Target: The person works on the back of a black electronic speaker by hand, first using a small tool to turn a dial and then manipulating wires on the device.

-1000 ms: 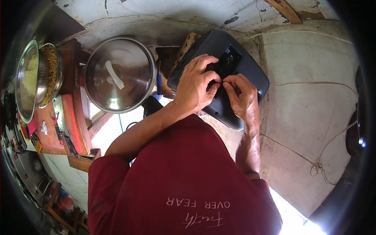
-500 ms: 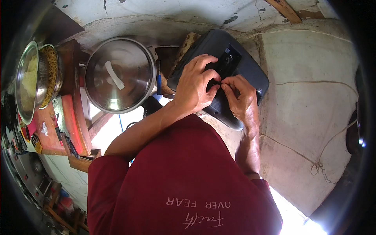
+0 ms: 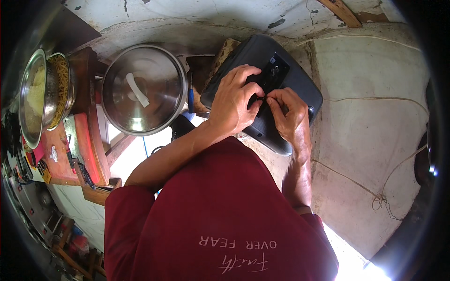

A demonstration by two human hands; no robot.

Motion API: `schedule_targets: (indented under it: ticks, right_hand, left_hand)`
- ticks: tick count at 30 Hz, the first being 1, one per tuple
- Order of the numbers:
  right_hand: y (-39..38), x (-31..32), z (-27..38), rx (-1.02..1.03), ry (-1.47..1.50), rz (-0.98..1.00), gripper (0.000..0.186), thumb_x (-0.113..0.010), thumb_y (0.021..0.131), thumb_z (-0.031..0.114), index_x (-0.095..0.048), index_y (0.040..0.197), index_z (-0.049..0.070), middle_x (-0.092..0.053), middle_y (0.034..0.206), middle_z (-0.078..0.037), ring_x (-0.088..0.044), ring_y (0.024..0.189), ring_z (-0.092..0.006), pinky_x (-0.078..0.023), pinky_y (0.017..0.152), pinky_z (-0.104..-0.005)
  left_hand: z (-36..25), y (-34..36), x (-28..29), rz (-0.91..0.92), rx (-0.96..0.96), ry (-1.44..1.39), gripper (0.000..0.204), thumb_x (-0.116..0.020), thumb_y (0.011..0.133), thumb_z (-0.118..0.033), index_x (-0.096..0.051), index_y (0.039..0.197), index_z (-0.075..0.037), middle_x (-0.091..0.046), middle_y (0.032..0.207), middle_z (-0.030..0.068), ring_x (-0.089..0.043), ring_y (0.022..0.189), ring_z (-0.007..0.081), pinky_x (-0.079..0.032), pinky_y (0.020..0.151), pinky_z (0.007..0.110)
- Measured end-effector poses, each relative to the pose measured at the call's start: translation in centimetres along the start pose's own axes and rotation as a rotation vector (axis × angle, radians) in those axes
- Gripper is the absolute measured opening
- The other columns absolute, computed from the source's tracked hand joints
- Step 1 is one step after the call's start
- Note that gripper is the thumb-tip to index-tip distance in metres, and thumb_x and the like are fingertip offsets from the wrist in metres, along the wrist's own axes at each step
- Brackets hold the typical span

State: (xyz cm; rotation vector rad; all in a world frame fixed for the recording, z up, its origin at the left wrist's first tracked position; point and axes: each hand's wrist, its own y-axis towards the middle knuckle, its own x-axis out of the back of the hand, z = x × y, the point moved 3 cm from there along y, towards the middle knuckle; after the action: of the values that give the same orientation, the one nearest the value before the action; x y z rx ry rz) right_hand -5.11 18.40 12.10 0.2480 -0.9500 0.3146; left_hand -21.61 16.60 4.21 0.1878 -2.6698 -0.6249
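Both hands meet over a dark grey appliance [image 3: 300,79] lying in the upper centre of the frame, its flat underside facing up. The left hand [image 3: 234,100] rests across the casing with fingers curled toward a black recessed panel [image 3: 274,75]. The right hand [image 3: 290,114] comes in from the lower right, thumb and forefinger pinched together just beside the left fingertips, at the lower edge of that panel. The two hands touch or nearly touch there; whatever small part is pinched between them is too small to make out.

The appliance sits tilted, one corner toward the top of the frame, another toward the right, on a pale concrete surface [image 3: 375,93]. A thin cord [image 3: 370,187] trails across that concrete to the right and ends in a loose knot in the lower right.

Left of the appliance stands a steel pot [image 3: 143,89] with its lid on, a pale handle across the lid. A blue-handled tool [image 3: 190,96] lies between pot and appliance. At the far left edge, a metal colander [image 3: 42,100] holds yellow noodles, above a red wooden shelf [image 3: 86,150]. The person's dark red shirt [image 3: 211,220] fills the lower centre.
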Motion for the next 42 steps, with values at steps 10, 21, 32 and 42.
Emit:
schedule_targets:
  ticks: [10, 21, 32, 42]
  right_hand:
    - [0.05, 0.0, -0.06, -0.006, -0.011, -0.009, 0.009, -0.079, 0.095, 0.001, -0.076, 0.103, -0.001, -0.067, 0.085, -0.013, -0.065, 0.07, -0.0256, -0.05, 0.063, -0.0388]
    - [0.16, 0.1, 0.15, -0.005, -0.024, 0.002, 0.009, -0.078, 0.095, 0.0, -0.076, 0.104, -0.001, -0.069, 0.087, -0.012, -0.067, 0.072, -0.0238, -0.052, 0.064, -0.0371]
    - [0.13, 0.14, 0.31, -0.005, -0.024, 0.008, 0.01, -0.079, 0.095, 0.0, -0.076, 0.104, -0.001, -0.069, 0.088, -0.013, -0.068, 0.072, -0.024, -0.053, 0.064, -0.0369]
    - [0.12, 0.11, 0.44, -0.002, -0.032, 0.005, 0.01, -0.079, 0.094, 0.0, -0.076, 0.104, -0.001, -0.069, 0.088, -0.012, -0.068, 0.073, -0.0239, -0.053, 0.066, -0.037]
  left_hand:
    - [-0.05, 0.06, 0.18, -0.014, 0.034, -0.026, 0.028, -0.092, 0.077, -0.006, -0.071, 0.096, -0.012, -0.063, 0.145, 0.0114, -0.06, 0.136, 0.0392, -0.05, 0.113, 0.049]
    - [-0.08, 0.1, 0.24, -0.022, 0.034, -0.032, 0.03, -0.092, 0.077, -0.005, -0.071, 0.096, -0.012, -0.064, 0.145, 0.0116, -0.06, 0.136, 0.0389, -0.05, 0.113, 0.05]
    - [0.0, 0.04, 0.2, -0.013, 0.035, -0.026, 0.03, -0.092, 0.077, -0.005, -0.071, 0.097, -0.012, -0.062, 0.146, 0.0115, -0.059, 0.136, 0.0395, -0.05, 0.113, 0.049]
    - [0.02, 0.01, 0.16, -0.015, 0.038, -0.027, 0.03, -0.092, 0.077, -0.005, -0.071, 0.097, -0.012, -0.063, 0.145, 0.0106, -0.06, 0.135, 0.0385, -0.05, 0.112, 0.049]
